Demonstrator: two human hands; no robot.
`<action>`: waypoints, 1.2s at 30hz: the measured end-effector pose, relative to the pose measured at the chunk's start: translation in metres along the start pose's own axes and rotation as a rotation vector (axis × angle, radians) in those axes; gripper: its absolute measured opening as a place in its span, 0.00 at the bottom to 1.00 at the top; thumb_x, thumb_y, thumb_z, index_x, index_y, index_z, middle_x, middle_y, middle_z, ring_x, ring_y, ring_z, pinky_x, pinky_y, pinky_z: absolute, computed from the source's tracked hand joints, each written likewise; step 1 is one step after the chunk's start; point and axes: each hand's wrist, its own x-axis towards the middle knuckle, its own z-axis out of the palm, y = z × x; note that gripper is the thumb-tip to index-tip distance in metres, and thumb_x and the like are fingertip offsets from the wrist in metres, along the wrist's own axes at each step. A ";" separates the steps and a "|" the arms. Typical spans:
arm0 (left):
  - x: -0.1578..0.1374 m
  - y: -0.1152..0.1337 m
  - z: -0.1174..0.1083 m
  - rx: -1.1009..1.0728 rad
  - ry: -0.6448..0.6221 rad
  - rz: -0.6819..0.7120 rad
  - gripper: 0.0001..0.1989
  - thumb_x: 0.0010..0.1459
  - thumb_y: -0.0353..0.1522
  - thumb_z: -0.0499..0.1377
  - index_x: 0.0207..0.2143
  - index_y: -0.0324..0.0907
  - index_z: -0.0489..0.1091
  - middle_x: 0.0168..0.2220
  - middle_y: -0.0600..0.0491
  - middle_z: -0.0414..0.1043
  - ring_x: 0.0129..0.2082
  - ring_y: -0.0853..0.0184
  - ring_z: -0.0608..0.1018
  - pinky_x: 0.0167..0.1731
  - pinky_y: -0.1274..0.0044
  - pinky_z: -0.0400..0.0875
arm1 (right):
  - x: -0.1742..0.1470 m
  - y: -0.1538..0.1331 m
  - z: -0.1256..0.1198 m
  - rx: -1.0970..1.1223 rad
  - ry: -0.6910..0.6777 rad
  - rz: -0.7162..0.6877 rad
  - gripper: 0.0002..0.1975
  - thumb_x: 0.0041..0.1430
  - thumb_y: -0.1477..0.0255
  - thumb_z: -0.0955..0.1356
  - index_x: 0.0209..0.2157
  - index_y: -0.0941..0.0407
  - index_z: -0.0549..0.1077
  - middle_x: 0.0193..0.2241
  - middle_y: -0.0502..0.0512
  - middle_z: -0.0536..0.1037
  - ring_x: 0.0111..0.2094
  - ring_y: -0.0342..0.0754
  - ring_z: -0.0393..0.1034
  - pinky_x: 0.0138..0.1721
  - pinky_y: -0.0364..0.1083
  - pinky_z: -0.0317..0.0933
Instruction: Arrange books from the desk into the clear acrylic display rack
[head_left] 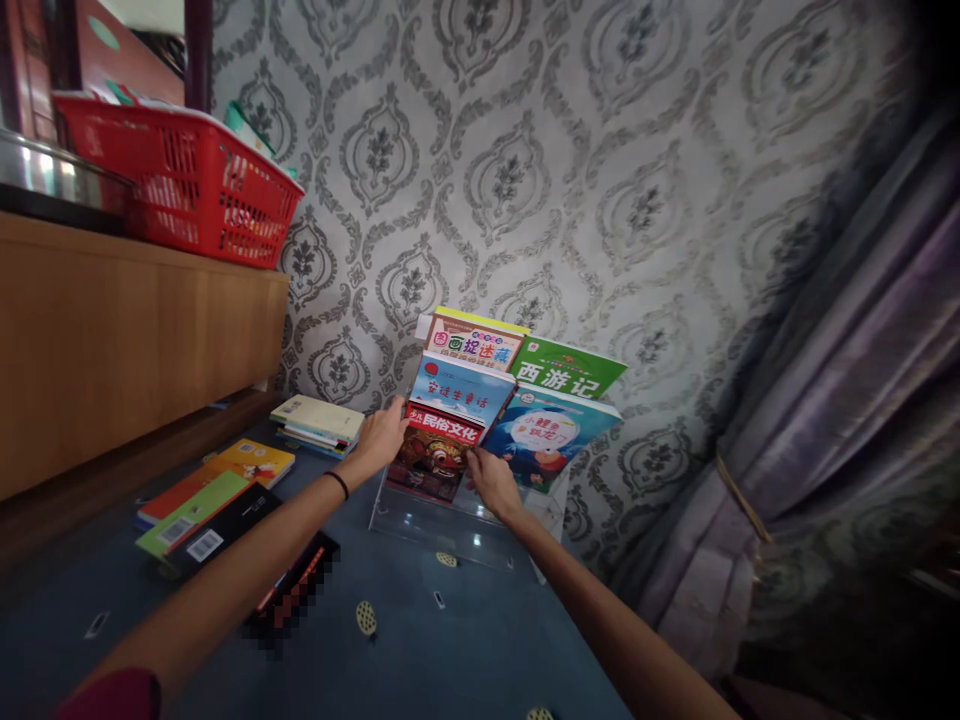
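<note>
A red and dark book point(435, 455) with white lettering stands leaning back in the front of a clear plastic book rack point(450, 532). My left hand point(381, 440), with a dark band on its wrist, grips the book's upper left edge. On the right edge my right hand point(495, 482) pinches the same book. Behind it rises a light blue book point(463, 388), and behind that a brown and yellow book point(476, 342). To the right, a dark blue book point(551, 432) stands in front of a green book point(574, 368).
Several books lie on the dark blue surface point(420, 660) at left: a black book point(225, 525), a green one point(191, 510), an orange one point(251, 465) and a pale stack point(319, 418). A red basket point(180, 180) sits on a wooden cabinet point(142, 340). A curtain point(787, 450) hangs right.
</note>
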 end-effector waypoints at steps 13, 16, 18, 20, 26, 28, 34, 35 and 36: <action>-0.005 -0.005 0.001 -0.078 0.025 0.035 0.14 0.69 0.34 0.52 0.55 0.41 0.64 0.46 0.45 0.79 0.48 0.57 0.80 0.43 0.71 0.70 | -0.010 -0.042 0.000 0.032 -0.004 -0.407 0.15 0.68 0.72 0.61 0.54 0.54 0.70 0.43 0.56 0.83 0.44 0.50 0.77 0.42 0.44 0.62; -0.004 -0.009 0.005 -0.128 0.046 0.048 0.13 0.69 0.34 0.52 0.54 0.42 0.64 0.46 0.45 0.79 0.47 0.57 0.80 0.43 0.71 0.70 | -0.002 -0.048 0.006 0.120 0.024 -0.411 0.20 0.67 0.73 0.61 0.59 0.54 0.64 0.43 0.55 0.83 0.43 0.51 0.77 0.43 0.45 0.63; -0.002 -0.014 0.009 -0.184 0.057 0.062 0.13 0.68 0.34 0.54 0.53 0.42 0.65 0.46 0.46 0.79 0.47 0.56 0.80 0.44 0.71 0.70 | 0.002 -0.048 0.009 0.120 0.038 -0.380 0.20 0.67 0.73 0.61 0.59 0.54 0.63 0.42 0.55 0.83 0.41 0.51 0.78 0.42 0.46 0.64; 0.001 -0.020 0.016 -0.275 0.072 0.096 0.13 0.66 0.33 0.56 0.52 0.43 0.66 0.46 0.47 0.80 0.47 0.57 0.80 0.45 0.71 0.71 | 0.005 -0.047 0.013 0.106 0.059 -0.360 0.19 0.66 0.73 0.60 0.58 0.54 0.63 0.41 0.55 0.83 0.41 0.52 0.78 0.41 0.46 0.64; 0.013 -0.040 0.032 -0.605 0.151 0.176 0.18 0.63 0.27 0.52 0.54 0.44 0.67 0.43 0.50 0.78 0.44 0.62 0.79 0.47 0.72 0.71 | 0.008 -0.044 0.020 0.135 0.128 -0.346 0.17 0.65 0.71 0.61 0.54 0.52 0.66 0.37 0.53 0.83 0.35 0.51 0.78 0.36 0.45 0.64; 0.018 -0.044 0.035 -0.687 0.164 0.186 0.20 0.62 0.25 0.50 0.55 0.43 0.68 0.43 0.50 0.78 0.43 0.63 0.79 0.47 0.72 0.72 | 0.009 -0.044 0.022 0.160 0.140 -0.347 0.16 0.65 0.70 0.61 0.53 0.52 0.66 0.36 0.53 0.83 0.34 0.51 0.78 0.35 0.45 0.65; 0.030 -0.052 0.043 -0.784 0.175 0.243 0.23 0.58 0.21 0.49 0.53 0.42 0.72 0.42 0.50 0.78 0.43 0.64 0.78 0.48 0.72 0.71 | 0.011 -0.043 0.025 0.172 0.158 -0.345 0.16 0.63 0.69 0.60 0.51 0.53 0.66 0.35 0.53 0.83 0.32 0.51 0.77 0.35 0.46 0.65; 0.031 -0.054 0.045 -0.784 0.166 0.231 0.22 0.58 0.22 0.50 0.51 0.42 0.72 0.41 0.50 0.79 0.42 0.64 0.78 0.47 0.72 0.71 | 0.012 -0.043 0.025 0.172 0.160 -0.345 0.16 0.63 0.69 0.60 0.51 0.53 0.66 0.35 0.53 0.83 0.32 0.51 0.77 0.34 0.46 0.65; 0.031 -0.056 0.047 -0.782 0.151 0.215 0.20 0.58 0.23 0.51 0.50 0.43 0.72 0.40 0.51 0.79 0.42 0.64 0.79 0.47 0.72 0.72 | 0.012 -0.043 0.025 0.174 0.163 -0.345 0.16 0.63 0.69 0.60 0.51 0.53 0.66 0.34 0.53 0.83 0.32 0.51 0.77 0.34 0.47 0.66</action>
